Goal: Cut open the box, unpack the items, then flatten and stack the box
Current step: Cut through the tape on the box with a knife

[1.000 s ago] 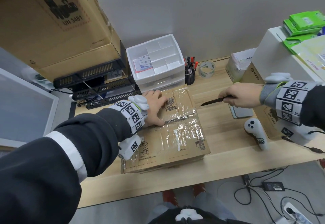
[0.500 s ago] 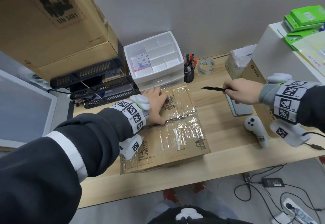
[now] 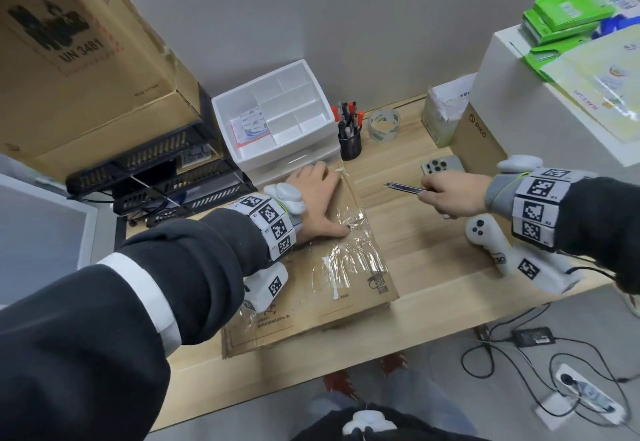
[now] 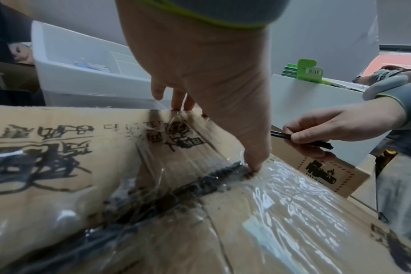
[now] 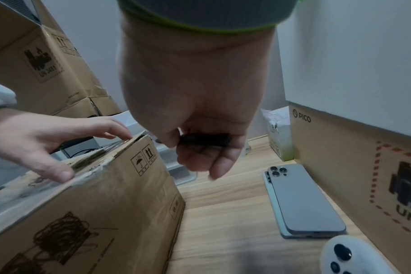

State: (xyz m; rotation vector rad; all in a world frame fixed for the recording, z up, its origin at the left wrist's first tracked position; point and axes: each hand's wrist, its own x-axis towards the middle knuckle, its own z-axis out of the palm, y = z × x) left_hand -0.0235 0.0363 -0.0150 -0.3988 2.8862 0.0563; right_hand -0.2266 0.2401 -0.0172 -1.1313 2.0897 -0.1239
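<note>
Box sits on the desk in front of you, tape across the top seam intact as far as I can see, so I'd say cutting hasn't started. Your left hand lies flat on the lid, fingers spread, thumb on the tape. Your right hand is clamped on the knife, blade off to the box's right, not touching. Cut, unpack, flatten, stack all remain.

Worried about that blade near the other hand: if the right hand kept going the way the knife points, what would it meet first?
Probably the left hand resting on the taped box: the knife in the right hand points at it across bare desk, though depth is unclear.
</note>
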